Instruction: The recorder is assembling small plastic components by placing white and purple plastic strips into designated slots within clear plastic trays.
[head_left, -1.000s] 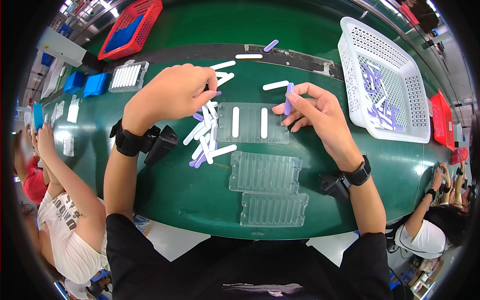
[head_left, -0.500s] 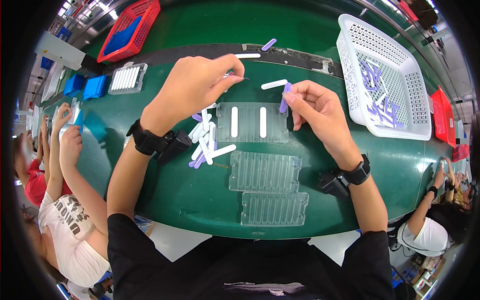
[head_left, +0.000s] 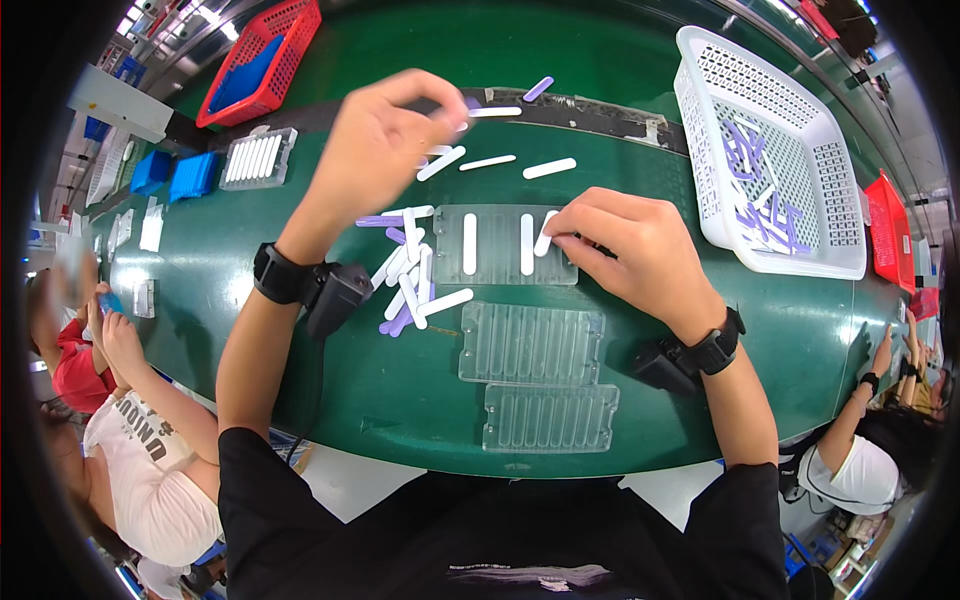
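Mid-frame, two white sticks [head_left: 470,245] lie in the clear tray [head_left: 498,245], the right hand [head_left: 632,245] pinches a third stick [head_left: 543,238], a loose pile [head_left: 425,268] remains; whether the left hand [head_left: 385,145] grips is unclear.

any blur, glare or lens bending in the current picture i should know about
Head view: the left hand is smeared, apparently by motion; the right hand and the white strip it pinches look crisper. Same head view: pale glare on the green table toward both ends. Head view again: the table's near edge bows and the corners go black, fitting a fisheye lens.
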